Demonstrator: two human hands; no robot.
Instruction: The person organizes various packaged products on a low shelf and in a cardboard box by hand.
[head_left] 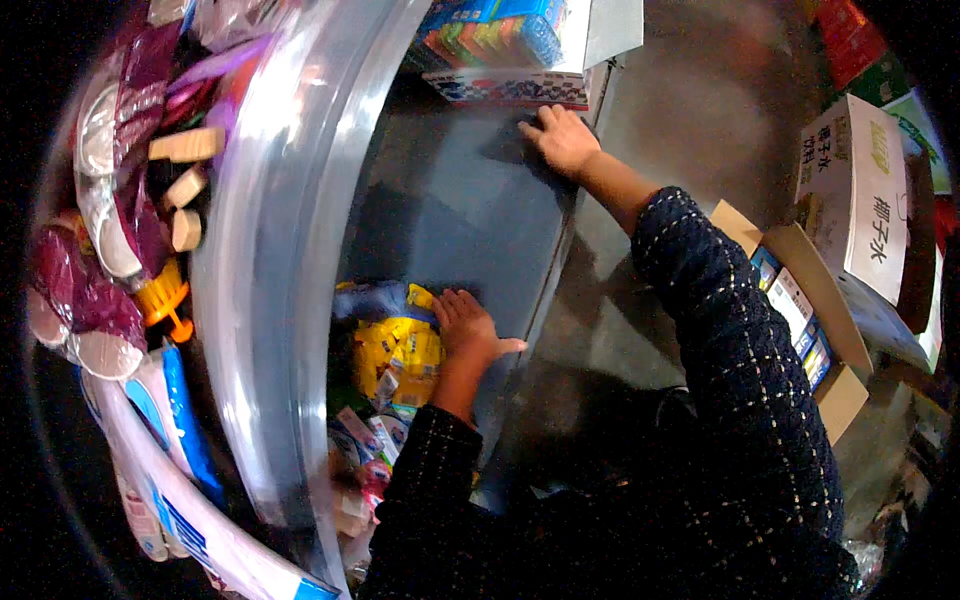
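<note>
My left hand (pixel 465 328) rests by a pile of yellow packets (pixel 398 350) on a grey shelf (pixel 470 215); its fingers are spread and the thumb points right. Farther off, my right hand (pixel 562 140) reaches to the shelf's right side with fingers apart, just in front of an open white box (pixel 515 88). Colourful packs (pixel 495 40) in clear and blue wrapping fill that box. Neither hand holds anything that I can see. Small mixed packages (pixel 375 440) lie nearer me, partly hidden by my left sleeve.
A clear, shiny plastic strip (pixel 255 250) edges the shelf above on the left, with maroon-wrapped goods (pixel 120 240) and a yellow plastic item (pixel 163 300) on it. On the floor to the right stand an open brown carton (pixel 838 300) and a white carton (pixel 865 205).
</note>
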